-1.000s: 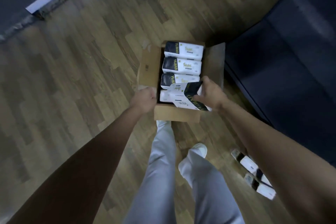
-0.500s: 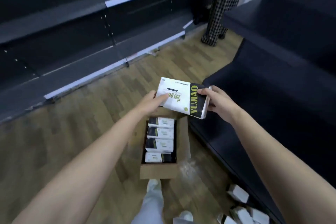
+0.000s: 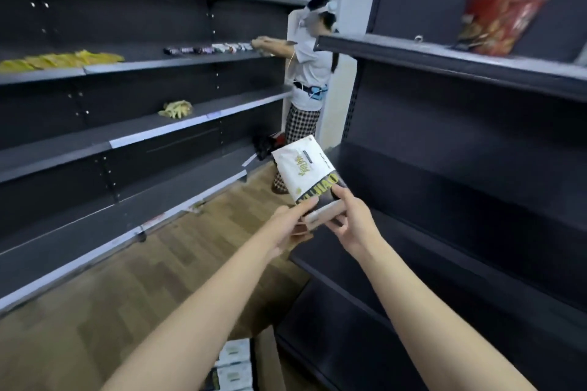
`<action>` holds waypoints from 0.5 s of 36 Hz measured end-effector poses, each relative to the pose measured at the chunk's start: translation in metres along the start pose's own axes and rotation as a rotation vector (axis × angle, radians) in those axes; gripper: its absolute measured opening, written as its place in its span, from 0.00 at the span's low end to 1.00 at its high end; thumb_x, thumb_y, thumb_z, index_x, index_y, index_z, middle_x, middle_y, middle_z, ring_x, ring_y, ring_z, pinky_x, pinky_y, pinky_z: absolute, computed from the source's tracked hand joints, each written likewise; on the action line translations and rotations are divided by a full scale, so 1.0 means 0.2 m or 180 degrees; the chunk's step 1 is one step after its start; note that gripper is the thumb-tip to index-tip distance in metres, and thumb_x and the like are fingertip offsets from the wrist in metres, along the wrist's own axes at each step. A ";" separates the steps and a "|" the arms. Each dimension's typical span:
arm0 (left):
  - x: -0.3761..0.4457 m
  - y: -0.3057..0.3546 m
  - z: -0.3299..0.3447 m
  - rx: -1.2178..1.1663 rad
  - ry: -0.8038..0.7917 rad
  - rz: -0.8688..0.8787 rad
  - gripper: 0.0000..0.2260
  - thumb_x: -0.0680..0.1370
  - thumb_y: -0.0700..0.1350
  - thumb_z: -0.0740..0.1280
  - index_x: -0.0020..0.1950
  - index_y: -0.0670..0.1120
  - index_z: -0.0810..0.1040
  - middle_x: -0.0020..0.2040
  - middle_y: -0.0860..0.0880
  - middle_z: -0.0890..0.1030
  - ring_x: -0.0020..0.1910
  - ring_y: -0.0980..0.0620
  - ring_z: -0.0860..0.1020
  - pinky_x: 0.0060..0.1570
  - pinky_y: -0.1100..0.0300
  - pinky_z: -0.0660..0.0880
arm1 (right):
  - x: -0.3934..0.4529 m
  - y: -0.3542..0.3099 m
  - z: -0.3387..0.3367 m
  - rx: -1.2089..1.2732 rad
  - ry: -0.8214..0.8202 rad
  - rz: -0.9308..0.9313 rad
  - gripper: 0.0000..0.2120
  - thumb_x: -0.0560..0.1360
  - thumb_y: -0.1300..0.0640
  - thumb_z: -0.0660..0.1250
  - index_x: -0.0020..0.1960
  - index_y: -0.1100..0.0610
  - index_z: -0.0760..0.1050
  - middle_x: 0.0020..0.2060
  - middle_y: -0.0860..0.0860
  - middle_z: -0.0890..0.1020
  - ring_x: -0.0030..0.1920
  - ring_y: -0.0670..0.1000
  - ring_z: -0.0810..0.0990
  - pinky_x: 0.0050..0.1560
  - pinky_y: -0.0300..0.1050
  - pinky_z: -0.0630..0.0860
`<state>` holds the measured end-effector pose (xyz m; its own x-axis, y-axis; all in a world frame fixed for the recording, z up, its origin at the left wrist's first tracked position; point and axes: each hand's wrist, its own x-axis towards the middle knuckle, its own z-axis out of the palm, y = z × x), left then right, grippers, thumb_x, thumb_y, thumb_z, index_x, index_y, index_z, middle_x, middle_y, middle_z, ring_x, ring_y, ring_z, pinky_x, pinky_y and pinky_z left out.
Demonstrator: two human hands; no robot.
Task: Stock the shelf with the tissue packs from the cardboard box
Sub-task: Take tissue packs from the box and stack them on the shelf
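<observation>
Wearer, as seen from the head camera: two forearms, both bare from the lower frame edge to the wrists; no sleeve reaches into view. Left hand [image 3: 287, 227]: bare, ungloved, no ring, watch or band visible. Right hand [image 3: 351, 219]: bare, ungloved, wrist unadorned. Fingernails short and unpainted where they show. Other clothing: out of frame.

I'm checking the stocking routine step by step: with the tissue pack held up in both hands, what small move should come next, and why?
Probably carry the tissue pack rightward onto the dark shelf beside it. Left hand and right hand both grip its lower end in the air, level with that bare shelf, and more packs wait in the cardboard box.
</observation>
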<state>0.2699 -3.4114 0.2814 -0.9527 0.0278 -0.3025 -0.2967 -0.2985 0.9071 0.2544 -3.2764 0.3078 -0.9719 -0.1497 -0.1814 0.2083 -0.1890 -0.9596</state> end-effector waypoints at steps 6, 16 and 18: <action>0.14 0.13 -0.03 0.0176 -0.0149 0.0421 0.17 0.72 0.41 0.72 0.58 0.43 0.72 0.52 0.44 0.80 0.45 0.49 0.80 0.45 0.57 0.77 | 0.01 -0.02 -0.12 -0.0788 -0.0186 0.0238 0.11 0.75 0.49 0.68 0.53 0.54 0.75 0.51 0.50 0.80 0.56 0.48 0.77 0.58 0.48 0.74; 0.29 0.33 0.04 0.0677 -0.0763 0.0657 0.26 0.63 0.44 0.75 0.58 0.44 0.71 0.50 0.46 0.81 0.47 0.48 0.81 0.49 0.52 0.77 | 0.00 -0.25 -0.44 -0.0672 0.0191 -0.0296 0.13 0.79 0.48 0.61 0.57 0.53 0.78 0.55 0.46 0.83 0.58 0.46 0.79 0.59 0.45 0.73; 0.33 0.31 0.11 0.0443 -0.0643 0.0599 0.17 0.71 0.41 0.72 0.57 0.42 0.71 0.46 0.46 0.82 0.44 0.49 0.81 0.45 0.52 0.79 | 0.01 -0.26 -0.48 -0.0611 0.0075 -0.0277 0.15 0.78 0.50 0.62 0.59 0.57 0.78 0.55 0.50 0.83 0.57 0.50 0.81 0.56 0.46 0.76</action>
<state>0.1871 -3.4082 0.3246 -0.9813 0.1778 -0.0736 -0.1065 -0.1832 0.9773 0.2313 -3.1740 0.3359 -0.9881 -0.1177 -0.0989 0.1010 -0.0117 -0.9948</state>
